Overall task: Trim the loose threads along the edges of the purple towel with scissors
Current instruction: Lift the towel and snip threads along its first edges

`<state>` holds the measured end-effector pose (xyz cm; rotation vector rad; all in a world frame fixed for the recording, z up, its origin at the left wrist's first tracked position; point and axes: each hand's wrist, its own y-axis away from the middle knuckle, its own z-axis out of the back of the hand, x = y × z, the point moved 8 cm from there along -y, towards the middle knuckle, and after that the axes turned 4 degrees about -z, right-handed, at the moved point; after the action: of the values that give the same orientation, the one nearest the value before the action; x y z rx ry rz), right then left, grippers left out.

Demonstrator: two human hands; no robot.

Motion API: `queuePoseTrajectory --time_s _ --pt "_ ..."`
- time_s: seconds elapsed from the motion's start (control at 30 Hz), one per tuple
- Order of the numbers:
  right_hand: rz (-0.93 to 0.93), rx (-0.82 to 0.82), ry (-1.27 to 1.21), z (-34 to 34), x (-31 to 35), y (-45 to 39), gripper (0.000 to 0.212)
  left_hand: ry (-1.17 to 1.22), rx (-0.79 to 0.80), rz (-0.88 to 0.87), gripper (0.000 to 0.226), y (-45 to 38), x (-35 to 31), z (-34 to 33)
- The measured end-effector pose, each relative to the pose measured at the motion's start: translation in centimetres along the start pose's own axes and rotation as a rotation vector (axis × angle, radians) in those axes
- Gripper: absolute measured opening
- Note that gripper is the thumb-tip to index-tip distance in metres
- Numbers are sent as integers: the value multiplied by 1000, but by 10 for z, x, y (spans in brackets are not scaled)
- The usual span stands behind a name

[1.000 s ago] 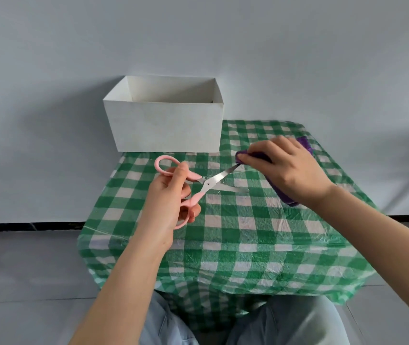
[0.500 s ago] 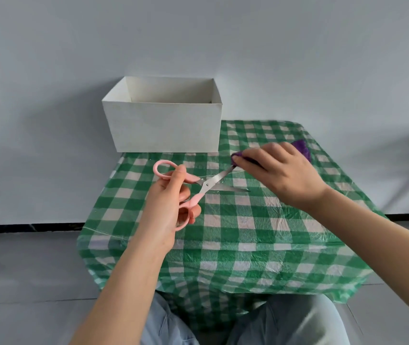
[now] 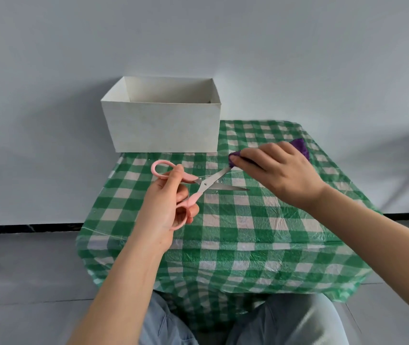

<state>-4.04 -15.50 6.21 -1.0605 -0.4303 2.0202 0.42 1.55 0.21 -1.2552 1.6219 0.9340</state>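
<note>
The purple towel [image 3: 301, 148] lies on the green checked table [image 3: 248, 232] at the right, mostly hidden under my right hand [image 3: 275, 170]. That hand pinches the towel's near-left corner between thumb and fingers and lifts it a little. My left hand [image 3: 166, 207] holds the pink-handled scissors [image 3: 206, 185] with thumb and fingers through the loops. The blades stand apart. The upper blade tip reaches up to the pinched corner, and the lower blade points right over the cloth.
An open white box [image 3: 163, 130] stands at the table's back left, against the grey wall. My knees in light jeans [image 3: 285, 324] are under the front edge. The tablecloth hangs over the table's sides.
My right hand has dropped lower onto the towel, covering more of it, still pinching the corner. The scissors stay at the corner with blades apart.
</note>
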Motion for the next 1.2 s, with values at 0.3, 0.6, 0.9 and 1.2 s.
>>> queuePoseTrajectory --time_s 0.3,0.6,0.9,1.2 --pt "70 -120 -31 16 27 -13 31 6 -14 -23 33 -2 -7 -2" --pt "-135 -24 0 6 -21 4 33 -32 20 -36 31 1 -11 -5" --pt "44 -92 -33 16 24 -14 33 -31 -10 -80 34 2 -13 -6" --pt "-170 -61 -13 9 -22 7 33 3 -34 -50 34 3 -6 -3"
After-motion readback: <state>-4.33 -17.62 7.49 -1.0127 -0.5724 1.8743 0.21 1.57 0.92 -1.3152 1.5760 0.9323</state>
